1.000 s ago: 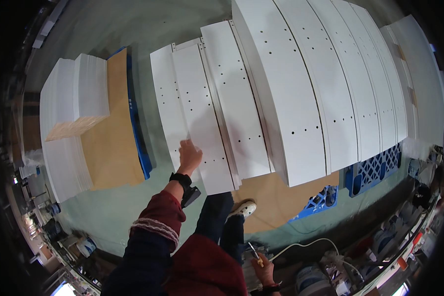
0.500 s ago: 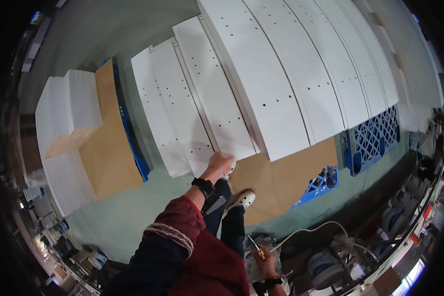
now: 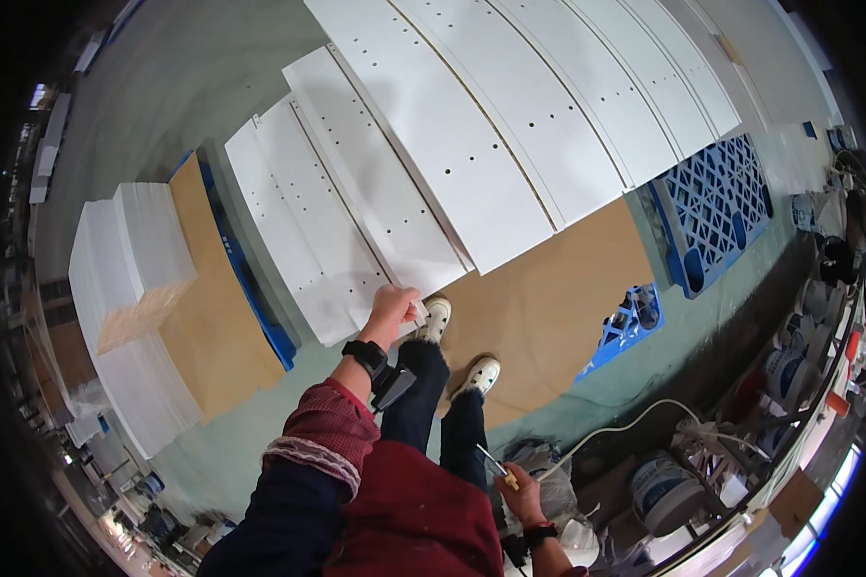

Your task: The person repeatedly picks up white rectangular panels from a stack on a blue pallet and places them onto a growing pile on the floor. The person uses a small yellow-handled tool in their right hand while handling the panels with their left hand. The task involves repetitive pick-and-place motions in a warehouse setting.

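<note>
My left hand (image 3: 393,310) is closed at the near end of a white drilled panel (image 3: 303,255), its fingers curled around the edge near the corner. The panel lies among several long white panels with rows of small holes, stepped against a taller row of larger white panels (image 3: 510,144). Low on the right, my right hand (image 3: 523,500) is closed around a slim tool with a thin metal shaft and a yellow handle (image 3: 511,478), possibly a screwdriver. Its shaft points up and left, away from the panels.
Brown board (image 3: 548,288) lies under my shoes. To the left, stacked white boards (image 3: 154,240) sit on a brown sheet over a blue pallet (image 3: 277,341). Another blue pallet (image 3: 712,216) stands right. A white hose (image 3: 635,415) and buckets (image 3: 664,495) crowd the lower right.
The view has shifted, so the panels sit further left and higher. My left hand stays at the panel's near end, fingers still curled. My right hand keeps its tool.
</note>
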### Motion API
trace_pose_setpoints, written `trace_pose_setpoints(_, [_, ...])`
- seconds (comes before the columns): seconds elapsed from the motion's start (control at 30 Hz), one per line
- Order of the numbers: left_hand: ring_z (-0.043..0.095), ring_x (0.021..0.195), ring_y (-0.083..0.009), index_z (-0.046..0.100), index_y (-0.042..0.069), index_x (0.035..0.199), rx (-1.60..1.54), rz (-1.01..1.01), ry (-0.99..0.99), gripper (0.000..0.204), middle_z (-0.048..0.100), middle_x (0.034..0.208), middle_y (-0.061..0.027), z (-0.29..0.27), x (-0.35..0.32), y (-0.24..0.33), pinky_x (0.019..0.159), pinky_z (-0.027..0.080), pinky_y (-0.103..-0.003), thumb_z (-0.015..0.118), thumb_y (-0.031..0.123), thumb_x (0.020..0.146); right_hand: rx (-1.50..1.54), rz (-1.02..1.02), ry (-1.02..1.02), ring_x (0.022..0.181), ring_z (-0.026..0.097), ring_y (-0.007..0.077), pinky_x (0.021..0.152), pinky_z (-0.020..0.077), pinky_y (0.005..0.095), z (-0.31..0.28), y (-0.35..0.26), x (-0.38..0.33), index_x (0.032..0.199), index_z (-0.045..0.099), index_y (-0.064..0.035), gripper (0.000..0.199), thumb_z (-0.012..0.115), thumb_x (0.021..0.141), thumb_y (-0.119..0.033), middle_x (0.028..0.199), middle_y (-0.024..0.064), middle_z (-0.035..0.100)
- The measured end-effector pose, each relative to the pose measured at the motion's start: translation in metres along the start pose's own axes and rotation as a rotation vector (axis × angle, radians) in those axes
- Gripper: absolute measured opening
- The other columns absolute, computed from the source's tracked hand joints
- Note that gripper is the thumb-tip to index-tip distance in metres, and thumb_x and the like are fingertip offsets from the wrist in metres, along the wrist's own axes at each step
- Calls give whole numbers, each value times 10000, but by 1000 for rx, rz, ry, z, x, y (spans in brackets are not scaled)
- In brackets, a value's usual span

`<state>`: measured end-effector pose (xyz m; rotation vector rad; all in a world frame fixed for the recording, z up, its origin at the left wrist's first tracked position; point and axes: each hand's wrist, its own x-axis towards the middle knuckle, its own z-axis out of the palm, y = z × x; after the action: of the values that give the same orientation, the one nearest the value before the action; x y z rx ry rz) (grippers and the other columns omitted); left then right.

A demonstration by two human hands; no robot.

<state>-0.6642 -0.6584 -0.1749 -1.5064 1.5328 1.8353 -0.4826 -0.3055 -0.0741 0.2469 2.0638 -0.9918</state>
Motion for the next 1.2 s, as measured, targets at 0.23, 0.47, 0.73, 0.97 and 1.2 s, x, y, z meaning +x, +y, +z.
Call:
trace_pose_setpoints(0.23, [490, 511, -91, 472, 22, 878, 265, -29, -214, 385, 520, 653, -23, -12, -2, 32, 456, 439, -268, 645, 335, 736, -67, -75, 46, 814, 580, 254, 727, 460, 324, -8, -1, -3, 956, 575, -77, 300, 692, 688, -149, 891, 106, 593])
trace_pose_setpoints(0.47, [504, 866, -104, 485, 25, 953, -557, 414, -207, 205, 533, 934, -37, 21, 2, 30, 758, 420, -269, 597, 95, 796, 84, -187, 42, 881, 564, 226, 773, 443, 310, -22, -18, -2, 968, 563, -60, 268, 651, 717, -95, 951, 114, 576])
trace_pose_setpoints(0.73, [527, 953, -204, 439, -34, 1146, -349, 499, -93, 427, 533, 1071, -103, -37, -72, 65, 826, 423, -316, 549, 43, 740, 177, -27, -16, 705, 595, 256, 629, 465, 313, -32, -31, -9, 945, 556, -50, 243, 641, 747, -163, 784, 142, 588])
trace_pose_setpoints(0.97, [554, 920, -193, 465, -32, 1141, 280, 252, -32, 458, 574, 1016, -111, -165, -293, 28, 811, 433, -296, 533, 3, 689, -280, -705, -81, 615, 555, 280, 556, 433, 373, -98, -92, -45, 894, 534, -79, 303, 662, 635, -174, 672, 78, 542])
trace_pose_setpoints(1.2, [495, 1021, -167, 416, -16, 1217, 350, -313, -314, 534, 533, 1109, -89, -182, -448, 11, 875, 380, -284, 573, -2, 707, -202, -202, -125, 734, 581, 319, 629, 453, 411, -139, -85, 4, 961, 536, -94, 265, 568, 749, -250, 776, 157, 594])
